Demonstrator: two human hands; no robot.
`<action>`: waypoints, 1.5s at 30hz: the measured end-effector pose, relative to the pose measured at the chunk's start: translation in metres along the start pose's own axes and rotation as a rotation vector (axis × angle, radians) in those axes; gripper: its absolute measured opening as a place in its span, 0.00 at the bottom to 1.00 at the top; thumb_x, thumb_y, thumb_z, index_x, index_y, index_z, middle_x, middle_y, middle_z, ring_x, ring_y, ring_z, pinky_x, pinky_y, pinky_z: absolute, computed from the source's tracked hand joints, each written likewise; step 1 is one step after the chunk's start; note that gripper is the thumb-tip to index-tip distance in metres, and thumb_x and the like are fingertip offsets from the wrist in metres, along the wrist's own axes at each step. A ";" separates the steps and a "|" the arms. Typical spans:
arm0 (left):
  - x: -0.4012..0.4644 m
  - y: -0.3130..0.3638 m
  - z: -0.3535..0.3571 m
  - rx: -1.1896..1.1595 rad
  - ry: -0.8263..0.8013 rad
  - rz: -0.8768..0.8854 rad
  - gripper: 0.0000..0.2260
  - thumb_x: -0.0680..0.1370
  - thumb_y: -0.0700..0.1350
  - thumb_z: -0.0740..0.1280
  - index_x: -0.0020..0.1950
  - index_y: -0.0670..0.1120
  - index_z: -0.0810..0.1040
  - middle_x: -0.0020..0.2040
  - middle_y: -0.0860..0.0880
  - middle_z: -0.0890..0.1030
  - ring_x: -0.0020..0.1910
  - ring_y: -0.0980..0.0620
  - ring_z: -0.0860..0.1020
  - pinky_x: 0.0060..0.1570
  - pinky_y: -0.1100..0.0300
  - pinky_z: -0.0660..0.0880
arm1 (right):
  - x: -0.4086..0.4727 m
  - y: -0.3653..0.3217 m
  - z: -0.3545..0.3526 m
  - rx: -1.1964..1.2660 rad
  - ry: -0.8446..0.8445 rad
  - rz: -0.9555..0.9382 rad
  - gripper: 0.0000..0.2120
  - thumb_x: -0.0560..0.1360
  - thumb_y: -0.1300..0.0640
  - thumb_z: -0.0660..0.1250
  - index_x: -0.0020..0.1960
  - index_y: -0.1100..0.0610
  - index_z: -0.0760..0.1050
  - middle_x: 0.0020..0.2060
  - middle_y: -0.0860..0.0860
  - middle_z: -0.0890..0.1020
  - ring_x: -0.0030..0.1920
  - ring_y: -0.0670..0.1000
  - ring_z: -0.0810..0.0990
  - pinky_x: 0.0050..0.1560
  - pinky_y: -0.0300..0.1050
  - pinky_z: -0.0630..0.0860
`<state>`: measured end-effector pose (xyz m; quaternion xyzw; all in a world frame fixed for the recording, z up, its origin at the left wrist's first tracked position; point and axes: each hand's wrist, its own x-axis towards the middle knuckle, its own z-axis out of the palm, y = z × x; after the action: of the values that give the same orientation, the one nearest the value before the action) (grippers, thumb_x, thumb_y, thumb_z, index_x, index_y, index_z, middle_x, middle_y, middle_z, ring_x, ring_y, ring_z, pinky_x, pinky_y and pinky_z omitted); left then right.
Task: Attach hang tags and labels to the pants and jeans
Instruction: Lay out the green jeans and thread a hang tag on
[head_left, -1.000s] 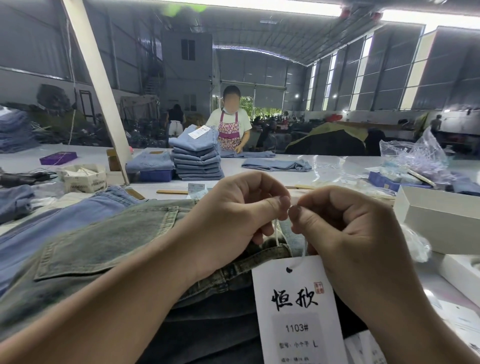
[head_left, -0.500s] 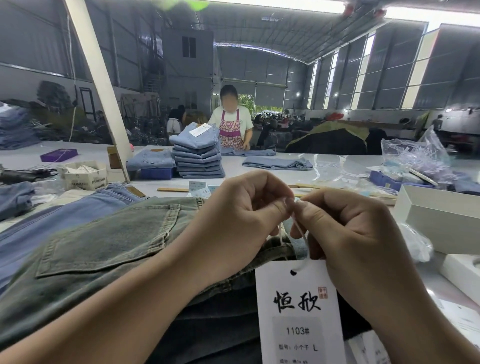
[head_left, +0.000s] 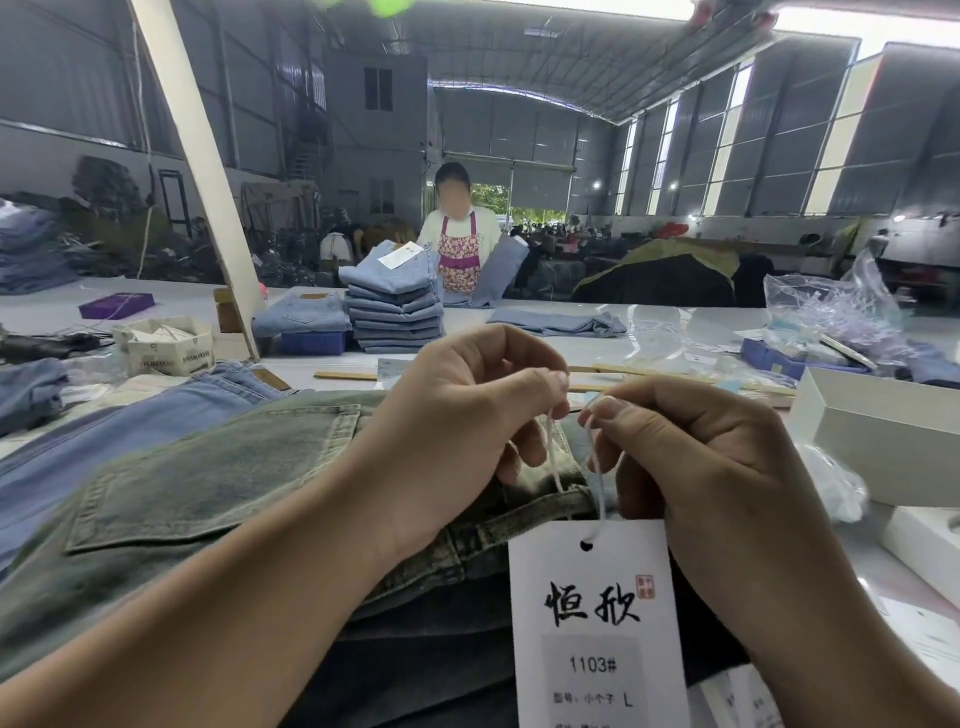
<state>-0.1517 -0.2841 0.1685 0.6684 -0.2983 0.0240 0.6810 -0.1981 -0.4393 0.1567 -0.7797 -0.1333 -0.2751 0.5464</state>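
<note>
Now, line by line:
Left hand (head_left: 467, 415): pinching one string (head_left: 551, 452) end, lifted, likely for tying.
Right hand (head_left: 696, 467): pinching other end just beside.
Hang tag (head_left: 592, 613): near right, dangling over waistband.
Jeans (head_left: 218, 483): flat, near left, steadying work.

Bare forearms, no sleeves

The left hand (head_left: 457, 415) and right hand (head_left: 691, 467) wore no gloves, rings or watch; fingernails were short and unpainted.
</note>
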 end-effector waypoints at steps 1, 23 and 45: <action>0.000 0.000 0.001 0.032 -0.014 0.010 0.05 0.71 0.45 0.68 0.38 0.53 0.81 0.33 0.51 0.80 0.27 0.55 0.75 0.23 0.65 0.69 | 0.000 0.001 0.000 0.010 0.001 0.000 0.10 0.70 0.47 0.65 0.37 0.52 0.81 0.26 0.50 0.79 0.23 0.47 0.70 0.25 0.39 0.66; -0.007 0.000 0.007 0.293 0.014 0.126 0.04 0.70 0.50 0.75 0.41 0.51 0.83 0.37 0.55 0.83 0.27 0.60 0.78 0.28 0.68 0.73 | -0.003 0.013 0.003 0.158 0.043 0.008 0.10 0.71 0.52 0.65 0.35 0.56 0.79 0.26 0.53 0.75 0.23 0.48 0.70 0.25 0.40 0.68; -0.011 -0.003 0.012 0.404 0.089 0.165 0.10 0.68 0.42 0.79 0.40 0.51 0.80 0.35 0.53 0.83 0.28 0.53 0.80 0.31 0.52 0.80 | -0.009 0.021 0.004 0.234 0.041 0.044 0.10 0.70 0.53 0.66 0.37 0.60 0.78 0.25 0.59 0.73 0.24 0.49 0.67 0.23 0.38 0.63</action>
<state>-0.1636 -0.2915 0.1602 0.7629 -0.3107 0.1683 0.5415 -0.1940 -0.4427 0.1346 -0.7076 -0.1362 -0.2618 0.6421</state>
